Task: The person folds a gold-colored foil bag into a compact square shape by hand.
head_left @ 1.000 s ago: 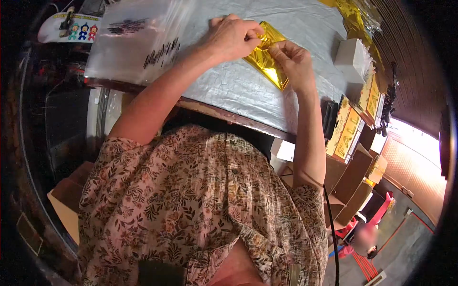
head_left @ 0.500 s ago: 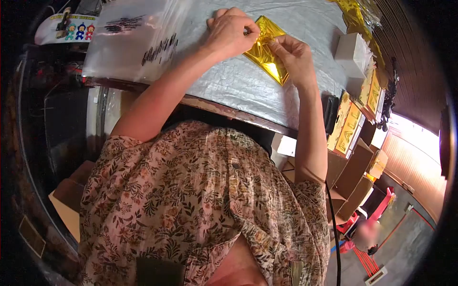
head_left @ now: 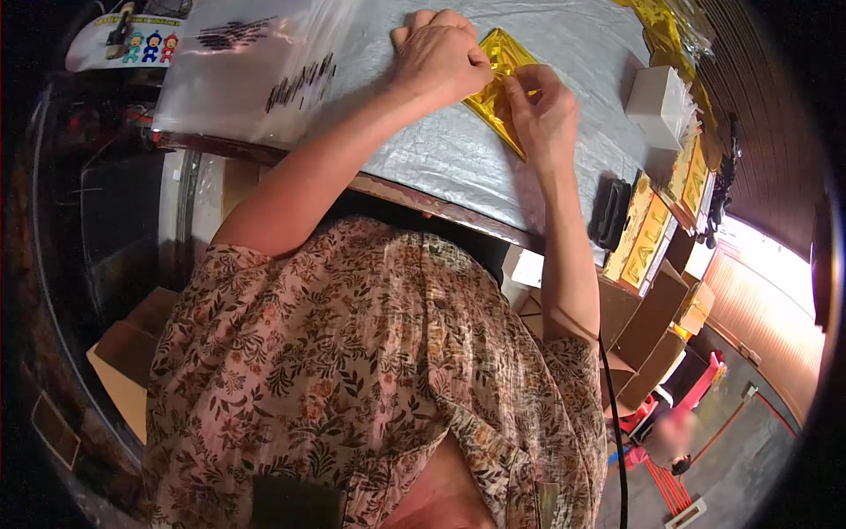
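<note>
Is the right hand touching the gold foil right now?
Touching. In the head view the right hand pinches the foil at its edge, with no gap; the left hand holds it too.

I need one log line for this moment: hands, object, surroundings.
left hand: pinches foil | right hand: pinches foil | foil: gold, creased, over table | nearby: white box right, plastic bags left

The gold foil sheet (head_left: 495,113) is shiny, crinkled and folded into a small, roughly diamond-shaped packet. It lies on the silver-covered desk (head_left: 423,159), far corner pointing away, pinched between the left grip (head_left: 441,57) and the right grip (head_left: 542,110), which hide much of it.
</note>
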Demonstrator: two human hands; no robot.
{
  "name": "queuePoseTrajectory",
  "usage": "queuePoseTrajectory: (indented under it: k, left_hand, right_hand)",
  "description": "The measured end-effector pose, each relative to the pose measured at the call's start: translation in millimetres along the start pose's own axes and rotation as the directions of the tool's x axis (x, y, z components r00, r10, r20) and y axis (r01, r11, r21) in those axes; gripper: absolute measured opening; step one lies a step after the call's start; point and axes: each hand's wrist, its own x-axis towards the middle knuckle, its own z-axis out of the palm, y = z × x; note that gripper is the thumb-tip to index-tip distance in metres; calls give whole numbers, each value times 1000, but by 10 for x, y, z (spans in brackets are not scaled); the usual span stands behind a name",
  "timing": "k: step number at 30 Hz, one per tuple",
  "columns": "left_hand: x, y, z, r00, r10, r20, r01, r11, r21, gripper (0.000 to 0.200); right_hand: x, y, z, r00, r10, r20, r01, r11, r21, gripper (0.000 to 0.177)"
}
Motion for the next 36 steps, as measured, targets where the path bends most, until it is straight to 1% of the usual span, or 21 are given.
queuePoseTrajectory:
  k: [1, 3, 4, 5, 6, 7, 9, 10, 12, 13, 16, 17, 21, 26, 27, 28, 29, 30, 31, 34, 36]
  left_hand:
    - [4, 15, -9, 1000, 0, 1, 0, 1000, -4, 15]
    - [4, 49, -29, 1000, -13, 7, 13, 1000, 2, 15]
    - [4, 67, -50, 1000, -26, 11, 26, 1000, 11, 15]
    - [10, 86, -70, 1000, -25, 8, 25, 1000, 12, 15]
    - [5, 111, -85, 999, -36, 17, 36, 999, 9, 15]
    - [8, 118, -96, 999, -48, 25, 48, 999, 7, 15]
    - [11, 75, -55, 1000, -22, 0, 22, 1000, 13, 15]
    - [-2, 57, -41, 1000, 6, -20, -5, 1000, 20, 15]
    - [-25, 24, -13, 999, 23, -29, -23, 1000, 9, 15]
    - [-11, 17, -17, 998, 45, -49, -45, 999, -1, 14]
    - [-7, 38, -35, 998, 29, -56, -30, 999, -16, 14]
    - [-4, 45, -50, 998, 32, -61, -33, 999, -16, 14]
    - [23, 6, -96, 999, 45, -14, -45, 999, -17, 16]
    - [9, -79, -118, 997, 54, 60, -54, 999, -3, 19]
    - [-28, -94, -128, 972, 215, -92, -214, 977, 23, 17]
    - [-60, -84, -148, 899, 368, -236, -361, 930, 72, 17]
    - [-45, 12, -250, 902, 364, -232, -358, 931, 69, 17]
    - [4, 110, -371, 977, 197, -75, -200, 979, -32, 14]
    - [37, 192, -472, 995, 31, 99, -21, 994, -104, 11]
    - [53, 256, -543, 992, -1, 129, 9, 998, -64, 13]
    - [57, 224, -508, 993, 3, 118, 5, 998, -66, 15]
  right_hand:
    - [-3, -1, 10, 1000, -1, 1, 1, 1000, 1, 20]
    - [-15, -16, 21, 999, 46, 14, -44, 996, -78, 19]
    - [-26, -43, 24, 999, 44, 14, -43, 996, -78, 19]
    - [-38, -80, 24, 996, -74, -41, 63, 973, -223, 18]
    - [-66, -121, 14, 978, -196, -77, 155, 917, -368, 18]
    - [-103, -176, -5, 977, -197, -77, 156, 917, -367, 18]
    - [-185, -264, -35, 916, -395, -69, 349, 870, -347, 21]
    - [-212, -259, -17, 918, -392, -66, 348, 872, -345, 21]
    - [-288, -224, 25, 898, -440, 22, 430, 865, -257, 30]
    - [-307, -222, 29, 904, -424, 54, 422, 867, -265, 37]
    - [-308, -146, 88, 907, -418, 46, 413, 866, -281, 32]
    - [-306, -137, 95, 907, -418, 58, 415, 858, -302, 34]
    - [-327, -146, 107, 925, -375, 68, 378, 880, -289, 35]
    - [-293, -124, 100, 908, -414, 73, 416, 861, -292, 40]
    - [-293, -116, 100, 910, -408, 77, 411, 864, -291, 40]
    - [-292, -112, 96, 908, -410, 80, 415, 862, -290, 40]
    - [-287, -105, 92, 906, -414, 83, 420, 861, -288, 40]
    - [-280, -114, 86, 907, -412, 85, 419, 862, -286, 40]
    - [-276, -124, 82, 909, -407, 87, 414, 864, -286, 40]
    - [-279, -103, 85, 908, -409, 87, 416, 865, -281, 42]
    - [-272, -103, 83, 905, -418, 84, 424, 863, -276, 43]
